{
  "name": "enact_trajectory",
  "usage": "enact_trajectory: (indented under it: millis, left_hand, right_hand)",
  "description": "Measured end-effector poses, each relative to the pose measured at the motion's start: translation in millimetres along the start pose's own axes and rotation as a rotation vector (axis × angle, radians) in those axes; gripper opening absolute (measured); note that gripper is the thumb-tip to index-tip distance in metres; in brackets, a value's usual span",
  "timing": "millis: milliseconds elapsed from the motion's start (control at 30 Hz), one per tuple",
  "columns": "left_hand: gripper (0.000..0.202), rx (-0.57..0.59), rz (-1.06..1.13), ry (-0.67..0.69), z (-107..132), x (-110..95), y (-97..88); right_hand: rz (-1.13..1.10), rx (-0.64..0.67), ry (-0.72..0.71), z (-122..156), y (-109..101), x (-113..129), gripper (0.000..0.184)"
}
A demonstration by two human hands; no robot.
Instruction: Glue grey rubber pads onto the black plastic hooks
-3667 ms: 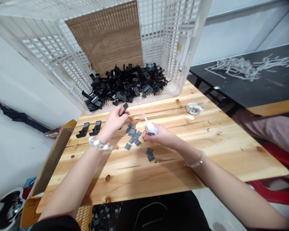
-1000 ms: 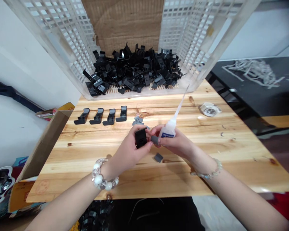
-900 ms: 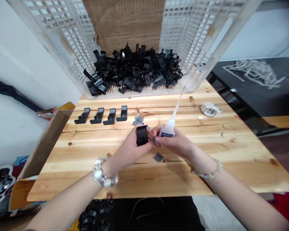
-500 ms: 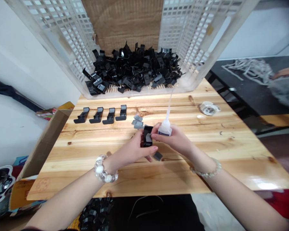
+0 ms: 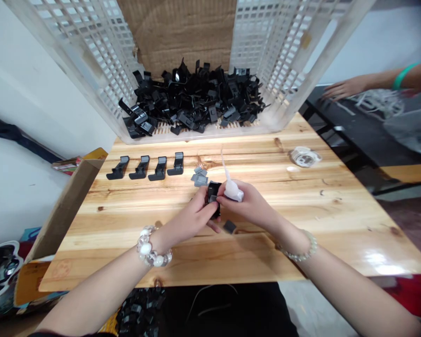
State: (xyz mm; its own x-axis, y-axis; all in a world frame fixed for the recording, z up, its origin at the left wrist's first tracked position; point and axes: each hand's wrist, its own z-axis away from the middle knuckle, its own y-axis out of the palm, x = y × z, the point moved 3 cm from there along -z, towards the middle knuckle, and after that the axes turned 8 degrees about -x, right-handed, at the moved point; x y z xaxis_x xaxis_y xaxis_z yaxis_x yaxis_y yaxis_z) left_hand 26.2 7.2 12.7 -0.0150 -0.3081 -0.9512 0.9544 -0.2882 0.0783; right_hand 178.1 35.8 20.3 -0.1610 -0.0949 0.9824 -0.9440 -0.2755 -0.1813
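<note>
My left hand (image 5: 195,211) is closed round a black plastic clip (image 5: 214,189), its thumb pressing on the clip's lower part. In my right hand (image 5: 247,206) is a small white glue bottle (image 5: 234,191), its long thin nozzle pointing up and away. The fingertips of that hand also touch the clip beside my left thumb, where a grey pad lies on it, mostly hidden. Just beyond the clip lie several grey pads (image 5: 200,179) in a loose pile. One dark pad (image 5: 229,227) rests on the table near my left fingertips.
Several black clips (image 5: 157,168) stand in a row on the wooden table (image 5: 126,224). Behind them a white plastic basket (image 5: 199,136) holds a heap of black clips (image 5: 192,98). A tape roll (image 5: 304,157) lies right. Another person's hand (image 5: 347,88) reaches over a dark table (image 5: 365,140).
The glue bottle has tipped to the left in my right hand. My left thumb has moved up onto the clip. The other person's arm has come further into view at the right.
</note>
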Motion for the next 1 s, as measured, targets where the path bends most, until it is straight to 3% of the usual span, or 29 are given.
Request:
enact_trajectory:
  millis: [167, 500, 733, 900, 1000]
  left_hand:
    - [0.024, -0.081, 0.086, -0.012, -3, -6, -3.6]
    - [0.014, -0.211, 0.279, -0.052, -8, -14, -15.6]
    - [0.015, -0.188, 0.250, -0.024, -7, -13, -15.3]
    - [0.017, -0.104, 0.183, -0.059, -8, -9, -11.8]
    - [0.017, -0.044, 0.153, -0.079, -8, -7, -8.7]
  right_hand:
    - [-0.216, -0.145, 0.132, -6, -8, -3, 0.039]
    - [-0.445, -0.266, 0.195, -11, -41, 9, 0.038]
    - [-0.573, -0.483, 0.117, -19, -66, 7, 0.044]
    - [-0.662, -0.493, 0.122, -21, -79, 6, 0.046]
    - [-0.674, -0.524, 0.107, -18, -80, 9, 0.032]
